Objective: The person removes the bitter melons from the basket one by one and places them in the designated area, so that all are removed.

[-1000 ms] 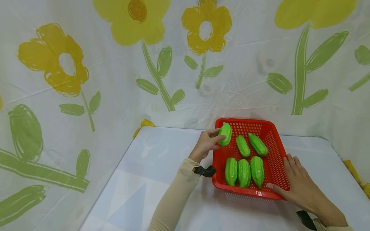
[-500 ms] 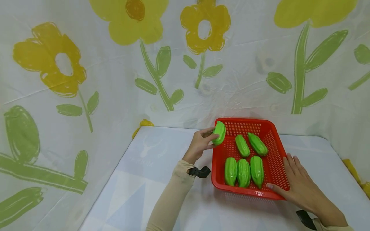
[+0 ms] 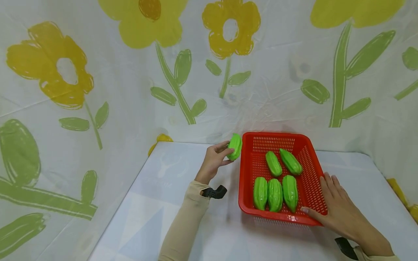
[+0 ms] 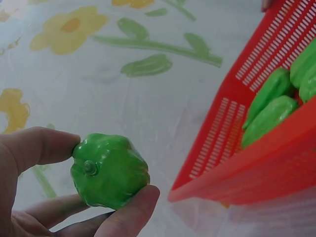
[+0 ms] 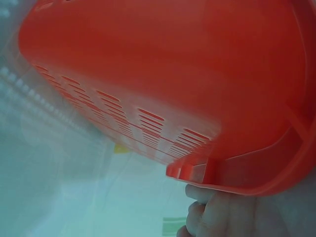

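My left hand (image 3: 215, 158) pinches a ribbed green gourd (image 3: 234, 146) just beyond the left rim of a red plastic basket (image 3: 242, 195). In the left wrist view, the thumb and fingertips press on opposite sides of the gourd (image 4: 109, 170), its stem end facing the camera. Several more green gourds lie inside the basket: a row of three (image 3: 275, 195) near the front and two (image 3: 290, 162) farther back. Over the basket's front right corner rests my right hand (image 3: 341, 210), fingers straight along the right rim, thumb at the front rim. The right wrist view shows fingers (image 5: 217, 212) against the rim.
The basket stands on a pale table (image 3: 163, 203) with blue triangle prints, right of its middle. Behind and beside the table hangs a white curtain (image 3: 130, 108) printed with yellow flowers. Each wrist carries a black strap (image 3: 213, 192).
My left hand has carried the gourd leftward from above the basket's back left corner to outside its rim. My right hand and the basket have stayed in place.
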